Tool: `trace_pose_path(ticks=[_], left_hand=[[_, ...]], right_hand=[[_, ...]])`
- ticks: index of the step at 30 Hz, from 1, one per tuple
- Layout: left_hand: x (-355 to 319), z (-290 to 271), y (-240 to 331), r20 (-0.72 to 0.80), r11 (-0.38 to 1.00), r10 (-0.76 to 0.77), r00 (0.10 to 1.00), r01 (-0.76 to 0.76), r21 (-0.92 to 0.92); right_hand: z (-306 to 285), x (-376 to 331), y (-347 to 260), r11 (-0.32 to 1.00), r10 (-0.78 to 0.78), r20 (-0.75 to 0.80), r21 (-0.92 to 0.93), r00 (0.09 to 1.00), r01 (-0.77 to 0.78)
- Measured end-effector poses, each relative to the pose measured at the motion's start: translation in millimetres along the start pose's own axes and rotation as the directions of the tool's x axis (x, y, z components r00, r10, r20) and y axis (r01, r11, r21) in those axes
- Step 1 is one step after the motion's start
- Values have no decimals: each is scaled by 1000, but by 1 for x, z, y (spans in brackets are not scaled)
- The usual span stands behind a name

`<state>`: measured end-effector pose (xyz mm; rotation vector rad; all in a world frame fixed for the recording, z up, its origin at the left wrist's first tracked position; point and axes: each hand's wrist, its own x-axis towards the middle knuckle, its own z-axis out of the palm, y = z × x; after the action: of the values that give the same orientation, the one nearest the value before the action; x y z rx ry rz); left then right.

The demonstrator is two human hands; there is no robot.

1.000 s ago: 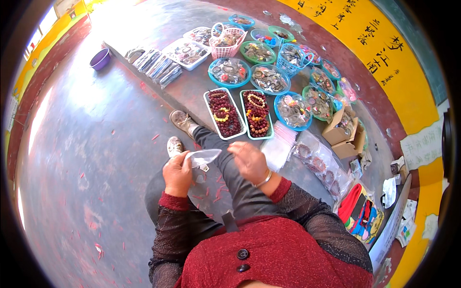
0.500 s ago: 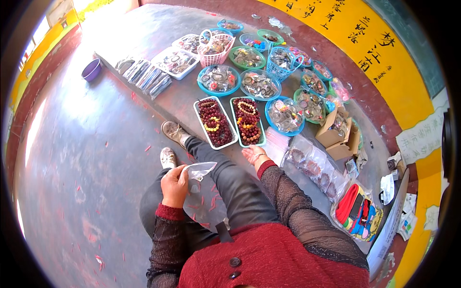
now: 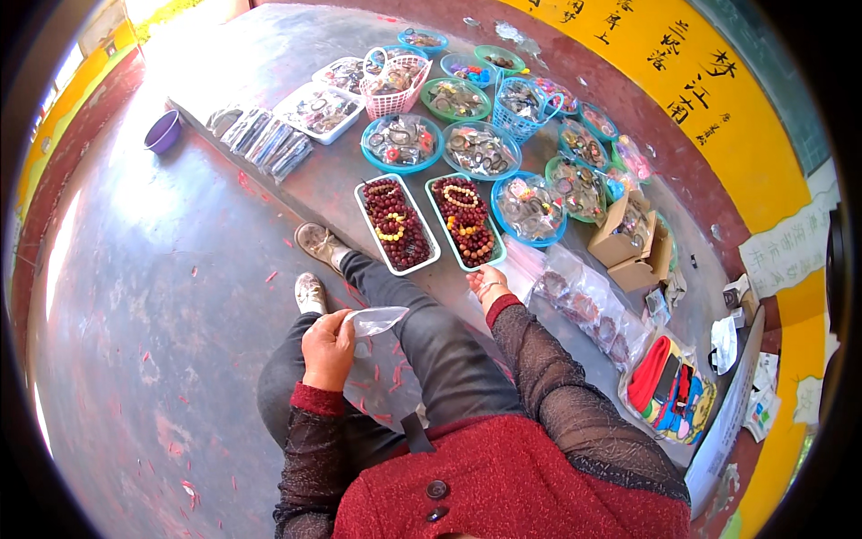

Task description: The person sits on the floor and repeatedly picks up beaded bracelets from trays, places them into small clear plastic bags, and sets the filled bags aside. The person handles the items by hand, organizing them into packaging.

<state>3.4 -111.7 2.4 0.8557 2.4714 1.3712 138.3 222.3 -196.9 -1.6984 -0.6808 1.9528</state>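
My left hand [image 3: 329,349] pinches a small clear plastic bag [image 3: 377,321] above my lap; the bag sticks out to the right and looks empty. My right hand [image 3: 488,282] is at the near end of the right-hand tray [image 3: 490,251], fingers bent and a little apart, close to its rim. Whether the fingertips touch the beads is too small to tell. That tray holds dark red bead bracelets [image 3: 466,235], with a few orange and pale ones among them. Beside it on the left, a similar white tray [image 3: 433,241] carries dark red bracelets [image 3: 406,247] and a yellow one [image 3: 391,226].
Blue and green round baskets [image 3: 401,144] of bagged trinkets stand beyond the trays, with a pink handled basket [image 3: 392,85]. Open cardboard boxes [image 3: 624,235], clear packs [image 3: 584,305] and a colourful bag [image 3: 669,391] lie to the right. A purple basin [image 3: 163,132] sits far left.
My right hand has moved slightly right and forward to the tray's near end, its fingers more bent. My left hand still holds the plastic bag. The view has shifted a little.
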Motion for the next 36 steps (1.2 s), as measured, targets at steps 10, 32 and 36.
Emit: trace_pose_path(ticks=[10,32,36], left_hand=[[1,1,6,28,1000,-7,1000,7,-14],[-4,-6,-6,-58,1000,2,998,-1,13],[-5,-8,-2,-65,1000,-9,998,9,0]], right_hand=[[60,-50,30,-216,-513,816,-425,268,879],[-32,-80,38,-437,-202,785,-608,586,663],[-51,-95,35,-398,-146,748,-643,648,654]])
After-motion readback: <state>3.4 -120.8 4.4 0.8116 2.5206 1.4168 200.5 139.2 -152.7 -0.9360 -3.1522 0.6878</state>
